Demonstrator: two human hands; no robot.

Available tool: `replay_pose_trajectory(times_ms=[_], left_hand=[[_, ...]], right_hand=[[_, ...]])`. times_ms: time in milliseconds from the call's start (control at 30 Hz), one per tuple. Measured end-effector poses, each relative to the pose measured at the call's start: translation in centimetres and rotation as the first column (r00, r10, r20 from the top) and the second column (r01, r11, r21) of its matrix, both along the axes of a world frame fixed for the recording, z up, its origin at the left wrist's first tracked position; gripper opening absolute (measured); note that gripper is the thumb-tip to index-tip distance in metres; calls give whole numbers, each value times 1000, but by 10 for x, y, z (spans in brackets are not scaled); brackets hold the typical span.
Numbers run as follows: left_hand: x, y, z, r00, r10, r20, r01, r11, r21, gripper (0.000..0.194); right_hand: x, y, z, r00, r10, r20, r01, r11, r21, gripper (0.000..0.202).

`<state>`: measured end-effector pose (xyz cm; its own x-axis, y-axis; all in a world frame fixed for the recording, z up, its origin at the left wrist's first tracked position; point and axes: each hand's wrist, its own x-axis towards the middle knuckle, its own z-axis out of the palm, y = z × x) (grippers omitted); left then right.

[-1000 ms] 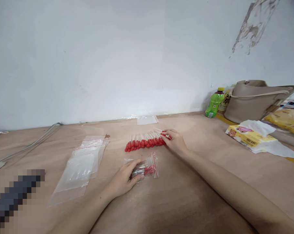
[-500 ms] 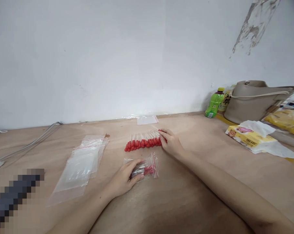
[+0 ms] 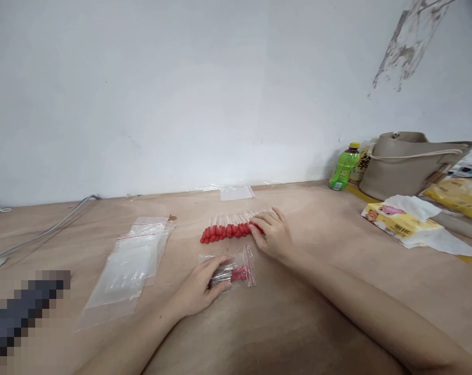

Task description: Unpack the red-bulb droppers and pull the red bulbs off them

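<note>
My left hand [image 3: 200, 286] is closed around a small clear zip bag [image 3: 249, 271] lying on the table. Inside the bag are red-headed sticks, partly hidden by my fingers. Behind it, a row of thin pale sticks with round red heads [image 3: 224, 230] lies side by side, heads toward me. At the right end of this row is my right hand [image 3: 273, 233], its thumb and fingers bent around the last red heads. How many sticks it grips is hidden.
Flat clear zip bags [image 3: 126, 260] lie overlapped on the left, and another small bag [image 3: 236, 193] lies by the wall. A grey cable [image 3: 64, 225] runs at far left. On the right stand a green bottle [image 3: 343, 167], a beige bag [image 3: 404, 169] and a tissue pack [image 3: 400, 221].
My right hand has shifted slightly, its fingertips moving from the far stick ends down onto the red heads. My left hand stays on the zip bag.
</note>
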<state>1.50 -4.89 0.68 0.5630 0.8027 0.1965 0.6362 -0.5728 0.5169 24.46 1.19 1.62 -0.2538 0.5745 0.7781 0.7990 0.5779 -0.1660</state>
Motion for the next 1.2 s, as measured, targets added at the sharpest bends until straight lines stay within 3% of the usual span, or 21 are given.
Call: replay_pose_trajectory(times_ms=[67, 167, 333, 467, 667, 767, 867, 967, 1033, 1100, 1200], left_hand=[[0, 0, 1, 1000, -8, 5, 8, 1000, 4, 43], [-1, -1, 3, 1000, -25, -17, 26, 1000, 9, 46], [-3, 0, 1, 993, -77, -94, 83, 995, 62, 51], [-5, 0, 0, 983, -122, -136, 133, 988, 73, 54], [-5, -1, 1, 979, -145, -146, 158, 984, 83, 54], [-4, -1, 3, 976, -142, -164, 156, 985, 74, 54], [-3, -2, 6, 971, -138, -195, 155, 985, 75, 55], [-4, -4, 9, 951, -150, -272, 177, 981, 79, 56], [-5, -6, 11, 922, -160, -353, 207, 973, 99, 54], [-5, -10, 15, 894, -147, -424, 232, 960, 155, 51], [-4, -17, 25, 879, -97, -467, 233, 942, 243, 45]], right_hand=[[3, -11, 2, 998, 39, -46, -40, 999, -23, 14], [7, -29, -2, 989, 128, -68, -138, 975, -177, 7], [7, -47, -7, 932, 359, -54, -340, 809, -480, 5], [0, -46, -8, 887, 461, -37, -400, 725, -561, 23], [-10, -51, -9, 888, 441, -131, -431, 699, -570, 18], [-10, -56, -9, 875, 417, -247, -476, 641, -603, 13], [-6, -54, -12, 838, 341, -426, -545, 494, -677, 15], [4, -46, -14, 738, 216, -640, -674, 291, -679, 21], [15, -38, -12, 669, 155, -727, -742, 192, -642, 27], [27, -29, -6, 634, 141, -760, -772, 168, -613, 31], [46, -18, 9, 647, 135, -751, -757, 231, -611, 36]])
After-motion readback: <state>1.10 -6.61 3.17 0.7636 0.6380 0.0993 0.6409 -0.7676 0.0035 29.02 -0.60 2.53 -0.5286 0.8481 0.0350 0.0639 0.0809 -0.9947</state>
